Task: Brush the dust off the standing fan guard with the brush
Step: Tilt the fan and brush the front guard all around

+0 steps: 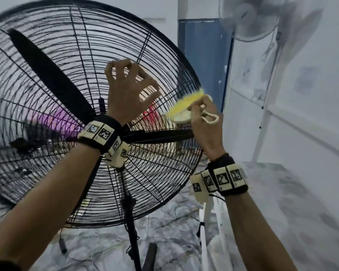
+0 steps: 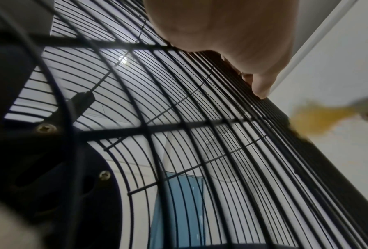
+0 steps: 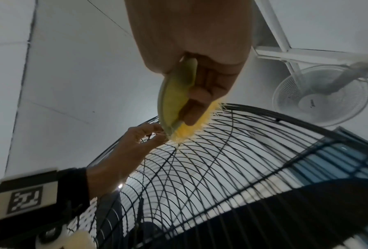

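Note:
A large black standing fan fills the head view, and its wire guard faces me. My left hand reaches up to the upper right of the guard, its curled fingertips hooked on the wires. From the right wrist view, the left hand grips wires beside the bristles. My right hand holds a brush with yellow bristles and a pale looped handle. The bristles touch the guard near its right rim. The left wrist view shows the blurred bristles against the rim.
A white wall fan hangs high on the right above a blue door. The fan's black pole runs down to a marbled floor. A white frame stands under my right wrist. A white wall lies close on the right.

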A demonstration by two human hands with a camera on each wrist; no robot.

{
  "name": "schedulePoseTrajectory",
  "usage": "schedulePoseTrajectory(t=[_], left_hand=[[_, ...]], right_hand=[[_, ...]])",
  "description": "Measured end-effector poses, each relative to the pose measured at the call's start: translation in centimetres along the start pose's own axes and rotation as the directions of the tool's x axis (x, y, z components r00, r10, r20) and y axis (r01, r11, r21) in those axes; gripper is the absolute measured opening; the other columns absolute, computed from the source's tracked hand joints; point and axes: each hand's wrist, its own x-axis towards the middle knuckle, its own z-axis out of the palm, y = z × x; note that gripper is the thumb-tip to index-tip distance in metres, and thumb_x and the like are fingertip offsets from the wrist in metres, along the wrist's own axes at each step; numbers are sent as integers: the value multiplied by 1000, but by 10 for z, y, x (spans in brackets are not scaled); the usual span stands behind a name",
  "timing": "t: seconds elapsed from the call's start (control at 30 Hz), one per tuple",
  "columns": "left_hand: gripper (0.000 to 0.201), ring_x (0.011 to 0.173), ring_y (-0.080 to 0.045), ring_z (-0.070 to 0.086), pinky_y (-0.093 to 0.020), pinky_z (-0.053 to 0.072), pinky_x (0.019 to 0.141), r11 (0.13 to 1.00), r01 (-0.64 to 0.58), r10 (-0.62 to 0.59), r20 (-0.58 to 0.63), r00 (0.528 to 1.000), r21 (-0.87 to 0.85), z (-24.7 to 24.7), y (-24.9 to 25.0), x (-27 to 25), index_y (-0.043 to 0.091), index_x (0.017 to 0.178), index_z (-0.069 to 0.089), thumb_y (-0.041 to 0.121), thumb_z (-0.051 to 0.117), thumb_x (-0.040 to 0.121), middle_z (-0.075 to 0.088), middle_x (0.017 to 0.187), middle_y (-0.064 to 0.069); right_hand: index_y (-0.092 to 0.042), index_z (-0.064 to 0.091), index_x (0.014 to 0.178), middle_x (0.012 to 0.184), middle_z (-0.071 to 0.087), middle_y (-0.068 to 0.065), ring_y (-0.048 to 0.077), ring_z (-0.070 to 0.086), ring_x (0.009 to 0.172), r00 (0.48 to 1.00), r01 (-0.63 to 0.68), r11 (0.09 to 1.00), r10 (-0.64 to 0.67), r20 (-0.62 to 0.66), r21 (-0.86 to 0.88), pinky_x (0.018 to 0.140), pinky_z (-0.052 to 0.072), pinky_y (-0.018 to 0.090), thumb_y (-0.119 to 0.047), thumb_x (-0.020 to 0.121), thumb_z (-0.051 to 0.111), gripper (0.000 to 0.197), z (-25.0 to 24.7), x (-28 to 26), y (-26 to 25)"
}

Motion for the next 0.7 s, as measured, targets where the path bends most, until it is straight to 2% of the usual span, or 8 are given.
schedulePoseTrajectory(t=[0.1,0.23,0.3,0.4,0.47,0.53,0.63,0.7], left_hand=[[31,126,-26,36,-46,19,110,1000,-21,21,-20,1000,-9,-2,1,-1,35,99,76,64,65,95,63,109,4],[30,126,-26,37,-47,20,110,1000,-9,8,-20,1000,-10,-4,-2,0,34,98,76,62,66,95,64,108,5],[30,126,-27,37,-48,20,110,1000,7,-7,-26,1000,-2,-5,-2,0,35,97,76,62,65,96,63,109,6],[30,126,-27,39,-47,20,110,1000,9,-8,-26,1000,12,-7,1,-1,34,97,76,61,63,97,64,109,6],[30,125,-28,39,-48,21,110,1000,3,-3,-24,1000,2,-8,2,-1,34,96,76,61,63,97,64,109,5],[29,125,-27,39,-52,24,109,1000,-7,7,-19,1000,-9,-8,-1,0,34,96,76,61,64,96,64,110,5],[29,126,-27,40,-50,23,110,1000,16,-16,-10,1000,12,-8,-2,1,36,97,76,62,64,96,63,110,6],[28,127,-28,43,-48,20,110,999,33,-32,-6,999,15,-8,0,1,36,98,76,62,64,96,63,111,8]], right_hand=[[-4,56,85,76,61,-6,1,54,66,999,29,998,-30,16,59,58,43,18,-2,94,50,11,7,1,-4],[-8,60,95,83,67,1,-2,60,58,971,-192,966,212,109,-175,50,50,21,-16,101,49,14,-5,-13,9],[-11,55,113,92,67,3,-1,64,57,952,-270,957,282,121,-110,47,50,17,-17,102,51,14,-16,-10,2],[-16,41,127,105,59,-6,-2,69,77,985,-168,967,158,65,191,61,59,22,-9,99,50,31,-18,10,-14],[-16,40,130,113,57,-4,8,69,91,988,-155,960,151,35,232,67,60,28,-11,96,52,36,-15,18,-11],[-15,44,129,116,57,0,9,63,94,963,-271,946,267,43,181,62,57,23,-14,98,53,33,-18,15,9],[-19,51,120,114,65,8,25,69,94,869,-487,873,487,84,-23,78,60,43,-41,86,62,42,-34,5,38],[-17,47,124,116,64,12,32,69,101,885,-463,886,461,73,17,84,60,51,-33,90,63,41,-40,8,36]])
